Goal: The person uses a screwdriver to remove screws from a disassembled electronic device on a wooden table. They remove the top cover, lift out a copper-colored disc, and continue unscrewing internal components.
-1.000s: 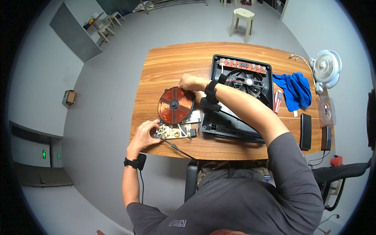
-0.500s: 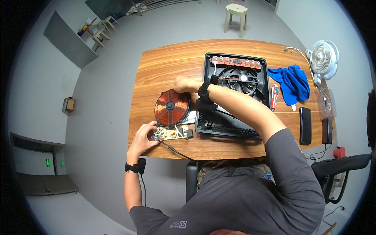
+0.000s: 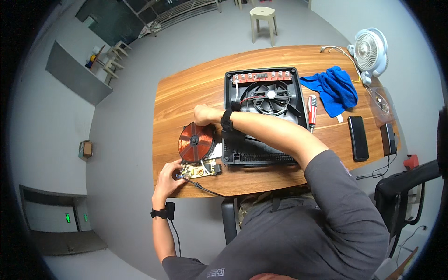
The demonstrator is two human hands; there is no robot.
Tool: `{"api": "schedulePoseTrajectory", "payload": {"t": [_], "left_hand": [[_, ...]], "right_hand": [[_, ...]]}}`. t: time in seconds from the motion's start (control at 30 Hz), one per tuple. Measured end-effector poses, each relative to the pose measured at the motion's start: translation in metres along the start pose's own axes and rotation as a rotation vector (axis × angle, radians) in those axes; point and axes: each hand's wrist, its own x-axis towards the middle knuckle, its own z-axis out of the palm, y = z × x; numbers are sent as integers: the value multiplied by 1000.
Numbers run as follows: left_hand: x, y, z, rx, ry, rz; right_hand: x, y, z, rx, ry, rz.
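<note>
A round copper induction coil (image 3: 196,143) with dark radial strips lies at the left of the table, partly over a populated circuit board (image 3: 199,171). My right hand (image 3: 205,115) reaches across from the right, its fingers closed at the coil's far edge; the fingertips are hidden. At the board's left end my left hand (image 3: 169,179) has its thumb and fingers around the edge, beside small blue wires. A black cable (image 3: 203,187) runs from that end over the table's near edge. Just right of the coil sits an open black induction cooker housing (image 3: 261,157), partly covered by my right forearm.
Inside the housing are a black fan (image 3: 271,94) and a red button board (image 3: 262,77). To its right lie a screwdriver (image 3: 312,111), a blue cloth (image 3: 337,91), a black phone (image 3: 358,138) and a black box-shaped thing (image 3: 388,139). A white desk fan (image 3: 371,52) stands at the far right.
The whole view has shifted and turned slightly, so the table's things appear further left. Both hands keep their places at the coil and the board.
</note>
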Motion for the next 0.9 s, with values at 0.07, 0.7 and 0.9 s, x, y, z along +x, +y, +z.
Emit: {"api": "schedulePoseTrajectory", "payload": {"t": [0.07,0.7,0.9], "left_hand": [[15,8,-3,-5,-23,8],[104,106,-55,68,-246,127],[178,150,-24,94,-297,406]], "right_hand": [[-16,13,-17,162,67,54],[-269,273,-150,-155,367,245],[-303,288,-120,-63,297,497]]}}
